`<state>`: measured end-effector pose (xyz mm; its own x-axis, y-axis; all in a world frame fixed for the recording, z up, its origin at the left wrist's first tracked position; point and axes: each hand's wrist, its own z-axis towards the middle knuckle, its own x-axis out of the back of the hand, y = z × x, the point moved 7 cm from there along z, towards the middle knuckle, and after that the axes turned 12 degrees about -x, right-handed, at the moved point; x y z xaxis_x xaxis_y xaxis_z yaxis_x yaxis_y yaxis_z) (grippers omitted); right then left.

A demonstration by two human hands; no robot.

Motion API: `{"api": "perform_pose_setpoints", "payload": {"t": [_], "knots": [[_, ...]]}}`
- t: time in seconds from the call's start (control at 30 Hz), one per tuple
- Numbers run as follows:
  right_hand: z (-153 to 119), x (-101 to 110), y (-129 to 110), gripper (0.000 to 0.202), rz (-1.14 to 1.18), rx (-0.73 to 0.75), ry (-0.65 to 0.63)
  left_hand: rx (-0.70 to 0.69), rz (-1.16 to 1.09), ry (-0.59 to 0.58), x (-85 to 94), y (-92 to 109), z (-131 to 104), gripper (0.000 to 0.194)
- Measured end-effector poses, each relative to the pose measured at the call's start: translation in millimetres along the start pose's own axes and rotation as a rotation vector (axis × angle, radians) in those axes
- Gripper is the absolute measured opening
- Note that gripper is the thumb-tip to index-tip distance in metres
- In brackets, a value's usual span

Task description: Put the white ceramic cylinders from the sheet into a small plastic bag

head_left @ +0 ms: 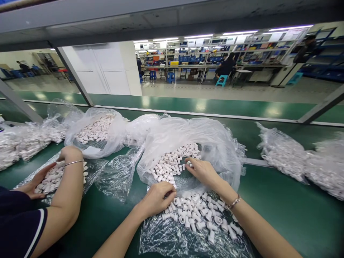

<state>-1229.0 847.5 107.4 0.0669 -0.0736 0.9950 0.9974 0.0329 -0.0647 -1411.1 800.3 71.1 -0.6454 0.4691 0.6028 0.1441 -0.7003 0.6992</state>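
My right hand [202, 170] reaches into an opened clear plastic bag [223, 150] and pinches a small white plastic fitting [189, 164] between thumb and fingers. A heap of similar white fittings [168, 163] lies inside that bag. My left hand [159, 195] is curled at the bag's near edge, fingers bent together; what they hold, if anything, is hidden. Just below my hands, more short tubular white fittings [197, 213] are spread over a flat clear plastic sheet or bag [172, 240] on the green table.
At left, a co-worker's hands [71, 154] surround white pieces [52, 179] on clear plastic. Another open bag [115, 138] stands behind. Filled bags [285, 154] lie at right, others [29, 139] at far left. Above runs a grey shelf beam [172, 18], with slanted posts [73, 77].
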Motion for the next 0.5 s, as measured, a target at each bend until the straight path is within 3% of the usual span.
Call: {"api": "perform_pose_setpoints", "payload": {"t": [0.3, 0.4, 0.5], "knots": [[0.5, -11.5, 0.1, 0.015, 0.046, 0.037, -0.056, -0.011, -0.007, 0.013, 0.5, 0.3, 0.0, 0.021], [0.0, -1.4, -0.3, 0.012, 0.079, 0.023, -0.063, -0.006, -0.028, 0.020, -0.3, -0.8, -0.2, 0.020], [-7.9, 22.6, -7.9, 0.015, 0.140, 0.013, -0.073, 0.016, -0.058, 0.077, 2.5, -4.4, 0.0, 0.019]]}}
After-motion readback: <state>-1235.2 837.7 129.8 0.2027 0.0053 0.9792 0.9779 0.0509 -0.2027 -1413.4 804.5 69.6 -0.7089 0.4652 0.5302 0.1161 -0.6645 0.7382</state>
